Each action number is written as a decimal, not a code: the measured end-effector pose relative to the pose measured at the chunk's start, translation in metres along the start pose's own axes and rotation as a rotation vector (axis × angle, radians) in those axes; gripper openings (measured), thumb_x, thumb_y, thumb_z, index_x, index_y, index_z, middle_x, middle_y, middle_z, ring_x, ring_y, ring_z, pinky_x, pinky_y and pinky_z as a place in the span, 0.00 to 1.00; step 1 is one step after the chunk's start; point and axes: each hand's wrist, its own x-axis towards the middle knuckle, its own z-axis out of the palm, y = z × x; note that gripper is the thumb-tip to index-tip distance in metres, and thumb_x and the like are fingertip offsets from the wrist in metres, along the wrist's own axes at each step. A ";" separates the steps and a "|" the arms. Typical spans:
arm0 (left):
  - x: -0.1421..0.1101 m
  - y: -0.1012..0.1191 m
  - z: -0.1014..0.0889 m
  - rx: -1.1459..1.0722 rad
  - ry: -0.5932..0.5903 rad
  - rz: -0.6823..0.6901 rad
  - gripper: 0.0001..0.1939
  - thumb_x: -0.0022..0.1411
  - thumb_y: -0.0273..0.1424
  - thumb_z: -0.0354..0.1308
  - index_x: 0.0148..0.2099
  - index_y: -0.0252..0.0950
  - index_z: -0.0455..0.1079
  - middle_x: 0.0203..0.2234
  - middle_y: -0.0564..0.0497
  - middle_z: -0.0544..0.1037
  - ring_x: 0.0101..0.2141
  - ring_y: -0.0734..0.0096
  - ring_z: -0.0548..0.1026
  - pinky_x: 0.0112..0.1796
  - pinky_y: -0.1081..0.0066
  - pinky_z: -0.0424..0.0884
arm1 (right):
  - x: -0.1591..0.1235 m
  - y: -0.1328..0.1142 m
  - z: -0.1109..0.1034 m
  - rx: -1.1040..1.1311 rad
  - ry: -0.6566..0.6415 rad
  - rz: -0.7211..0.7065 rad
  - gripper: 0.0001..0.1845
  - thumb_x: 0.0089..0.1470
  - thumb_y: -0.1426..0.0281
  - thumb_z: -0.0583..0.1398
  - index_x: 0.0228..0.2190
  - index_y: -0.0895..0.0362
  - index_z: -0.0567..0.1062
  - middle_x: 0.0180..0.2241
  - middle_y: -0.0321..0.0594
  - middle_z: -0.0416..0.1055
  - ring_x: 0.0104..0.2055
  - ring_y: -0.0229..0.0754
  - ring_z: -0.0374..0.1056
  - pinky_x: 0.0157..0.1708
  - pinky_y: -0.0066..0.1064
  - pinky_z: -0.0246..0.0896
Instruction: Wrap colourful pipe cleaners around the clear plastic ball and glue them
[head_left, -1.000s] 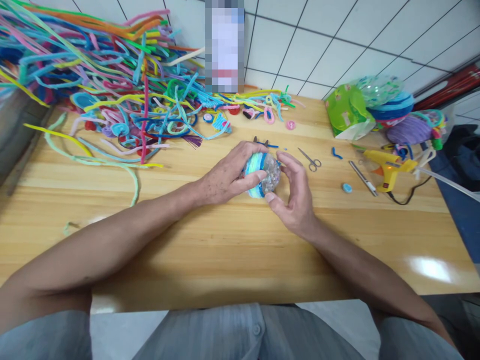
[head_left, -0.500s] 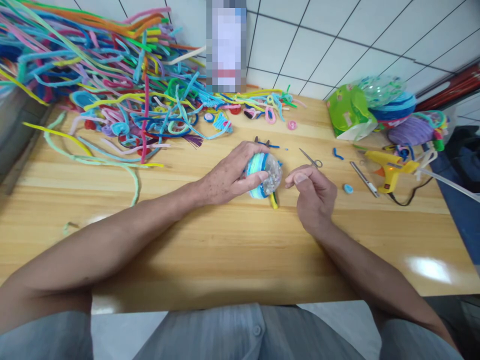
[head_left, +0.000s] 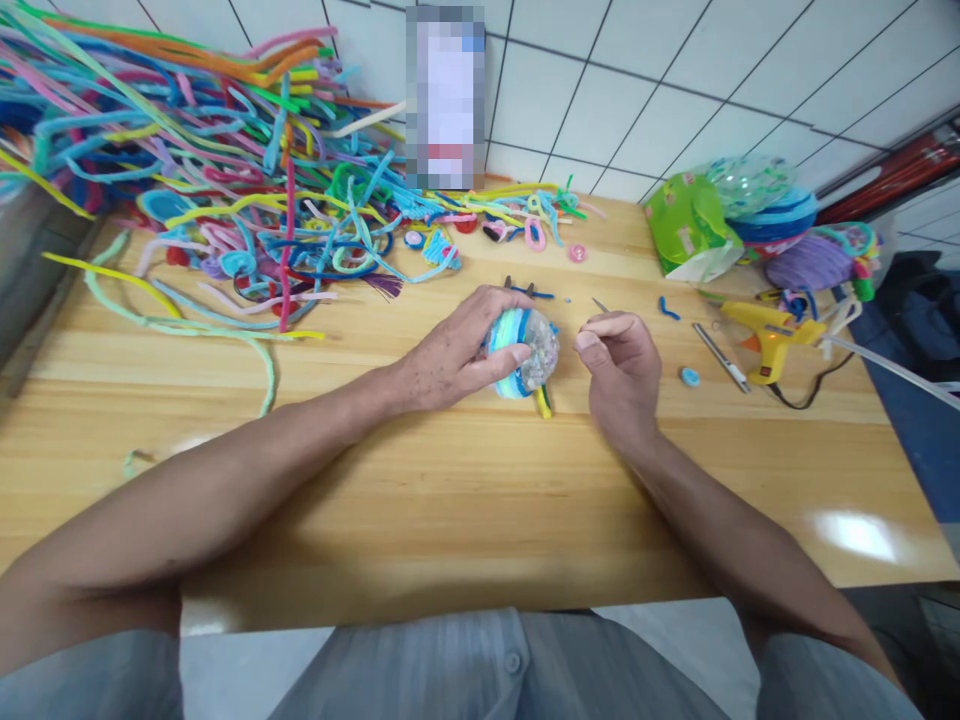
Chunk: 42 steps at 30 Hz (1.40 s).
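My left hand (head_left: 457, 350) is wrapped round a rounded, clear plastic piece (head_left: 541, 350) banded with blue and pale green pipe cleaner, thumb along its near side. A yellow and dark bit of pipe cleaner (head_left: 544, 402) pokes out beneath it. My right hand (head_left: 622, 370) is closed in a pinch just right of the plastic piece, not touching it; whatever is between the fingertips is too small or hidden. Behind those fingers the tip of a pair of scissors (head_left: 601, 305) shows on the table, its handles covered by the hand.
Loose pipe cleaners (head_left: 225, 200) crowd the back left. On the right lie a yellow glue gun (head_left: 776, 335), a utility knife (head_left: 721, 357), a blue bottle cap (head_left: 689, 377) and a short blue piece (head_left: 669, 309). A green tissue pack (head_left: 690, 225) stands behind them.
My right hand has moved slightly up and left, now covering the scissors' handles. My left hand keeps hold of the banded plastic piece. The view has shifted a little.
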 end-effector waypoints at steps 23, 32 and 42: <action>-0.001 0.000 0.000 -0.011 0.008 0.007 0.26 0.79 0.49 0.54 0.68 0.38 0.66 0.59 0.38 0.76 0.59 0.52 0.75 0.63 0.51 0.73 | -0.022 -0.015 0.005 -0.180 -0.255 -0.250 0.31 0.62 0.56 0.69 0.62 0.45 0.68 0.65 0.48 0.69 0.70 0.61 0.67 0.67 0.62 0.67; -0.002 -0.003 0.002 -0.010 0.027 0.042 0.24 0.80 0.47 0.55 0.67 0.38 0.65 0.59 0.39 0.77 0.60 0.54 0.75 0.62 0.53 0.73 | -0.028 -0.013 0.015 -0.225 -0.304 -0.256 0.36 0.60 0.64 0.69 0.65 0.45 0.63 0.67 0.52 0.66 0.72 0.61 0.65 0.69 0.65 0.66; -0.002 -0.002 0.002 -0.013 0.021 0.016 0.26 0.80 0.50 0.53 0.68 0.39 0.66 0.59 0.39 0.76 0.60 0.53 0.75 0.63 0.53 0.73 | -0.030 -0.010 0.017 -0.200 -0.317 -0.236 0.37 0.59 0.60 0.69 0.65 0.45 0.62 0.68 0.51 0.64 0.73 0.62 0.63 0.71 0.66 0.64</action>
